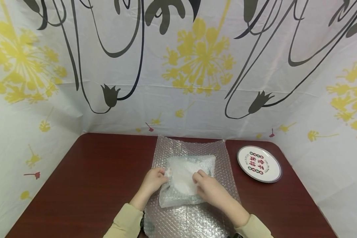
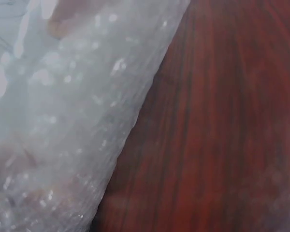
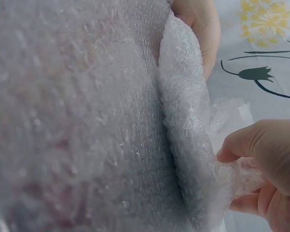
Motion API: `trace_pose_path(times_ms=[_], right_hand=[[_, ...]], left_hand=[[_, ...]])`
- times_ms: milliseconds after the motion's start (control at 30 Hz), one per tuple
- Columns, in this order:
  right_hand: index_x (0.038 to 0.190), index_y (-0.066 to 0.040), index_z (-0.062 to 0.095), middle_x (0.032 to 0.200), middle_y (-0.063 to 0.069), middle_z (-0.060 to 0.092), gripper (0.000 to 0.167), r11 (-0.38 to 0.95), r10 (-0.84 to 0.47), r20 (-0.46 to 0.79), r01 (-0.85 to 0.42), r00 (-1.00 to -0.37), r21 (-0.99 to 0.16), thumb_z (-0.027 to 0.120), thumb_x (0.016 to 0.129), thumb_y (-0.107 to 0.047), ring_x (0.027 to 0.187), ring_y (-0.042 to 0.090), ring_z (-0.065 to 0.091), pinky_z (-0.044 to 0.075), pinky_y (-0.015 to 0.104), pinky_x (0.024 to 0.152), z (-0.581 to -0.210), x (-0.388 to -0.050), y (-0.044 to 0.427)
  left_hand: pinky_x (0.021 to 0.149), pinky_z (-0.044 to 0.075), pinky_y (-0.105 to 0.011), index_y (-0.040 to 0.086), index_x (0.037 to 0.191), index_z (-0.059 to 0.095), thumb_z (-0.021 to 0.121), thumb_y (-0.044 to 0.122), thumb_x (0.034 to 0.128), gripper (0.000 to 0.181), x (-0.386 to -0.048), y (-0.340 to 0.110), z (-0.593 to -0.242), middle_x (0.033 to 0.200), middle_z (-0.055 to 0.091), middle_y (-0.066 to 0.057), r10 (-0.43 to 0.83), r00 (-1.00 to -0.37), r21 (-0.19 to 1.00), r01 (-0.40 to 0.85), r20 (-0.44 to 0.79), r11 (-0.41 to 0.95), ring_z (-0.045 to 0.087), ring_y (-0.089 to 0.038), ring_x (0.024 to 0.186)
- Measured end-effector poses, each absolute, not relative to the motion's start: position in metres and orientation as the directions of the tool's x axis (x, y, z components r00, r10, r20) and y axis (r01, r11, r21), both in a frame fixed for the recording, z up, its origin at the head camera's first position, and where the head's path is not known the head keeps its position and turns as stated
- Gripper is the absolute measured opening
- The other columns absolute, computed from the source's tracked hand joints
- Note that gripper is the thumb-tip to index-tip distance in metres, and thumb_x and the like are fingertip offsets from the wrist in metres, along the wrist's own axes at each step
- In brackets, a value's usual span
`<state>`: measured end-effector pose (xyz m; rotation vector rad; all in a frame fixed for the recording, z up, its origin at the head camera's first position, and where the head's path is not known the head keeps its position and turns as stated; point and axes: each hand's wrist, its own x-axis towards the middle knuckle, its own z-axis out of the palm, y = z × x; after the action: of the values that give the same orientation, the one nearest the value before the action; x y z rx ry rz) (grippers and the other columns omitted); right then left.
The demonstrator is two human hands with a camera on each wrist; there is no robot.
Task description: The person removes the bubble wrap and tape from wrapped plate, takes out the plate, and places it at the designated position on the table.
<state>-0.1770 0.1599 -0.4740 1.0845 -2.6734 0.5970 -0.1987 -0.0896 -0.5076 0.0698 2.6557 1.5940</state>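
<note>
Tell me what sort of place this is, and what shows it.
Probably an indoor tabletop work corner: flower-printed sheeting hangs behind and on both sides of a dark reddish table, where bubble wrap lies spread beside a plate. Which room, I can't tell.

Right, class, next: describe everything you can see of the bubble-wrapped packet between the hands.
The bubble-wrapped packet is roughly square and whitish, in what looks like translucent, shiny plastic with a bubbled surface. A pale, rounded patch shows at its middle; the contents cannot be made out. It lies broad side up on a larger bubble-wrap sheet. The left hand holds its left edge; the right hand pinches crinkled wrapping towards its right side.
</note>
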Motion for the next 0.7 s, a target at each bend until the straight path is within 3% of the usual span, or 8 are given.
trace_pose_path(times_ms=[500,700], right_hand=[[0.117,-0.01,0.055,0.096,0.0,0.058,0.051,0.601,-0.581,0.469,-0.739,-0.665,-0.303,0.071,0.072,0.009,0.064,0.008,0.057,0.049,0.017,0.058,-0.4715,-0.1745,0.1648],[0.126,-0.009,0.055,0.095,0.001,0.058,0.061,0.605,-0.56,0.494,-0.736,-0.665,-0.305,0.068,0.071,0.016,0.059,0.004,0.051,0.047,0.016,0.055,-0.4663,-0.176,0.1676]], left_hand=[[0.057,0.048,-0.033,-0.005,0.101,0.062,0.07,0.008,0.0769,0.029,-0.2013,-0.0925,-0.5103,0.075,0.062,-0.004,0.1,-0.995,0.876,0.042,-0.007,0.48,0.056,-0.016,0.066],[0.055,0.045,-0.032,-0.006,0.126,0.051,0.07,0.007,0.0798,0.051,-0.204,-0.0967,-0.5109,0.073,0.059,-0.002,0.174,-0.985,0.874,0.075,-0.011,0.481,0.053,-0.015,0.061]])
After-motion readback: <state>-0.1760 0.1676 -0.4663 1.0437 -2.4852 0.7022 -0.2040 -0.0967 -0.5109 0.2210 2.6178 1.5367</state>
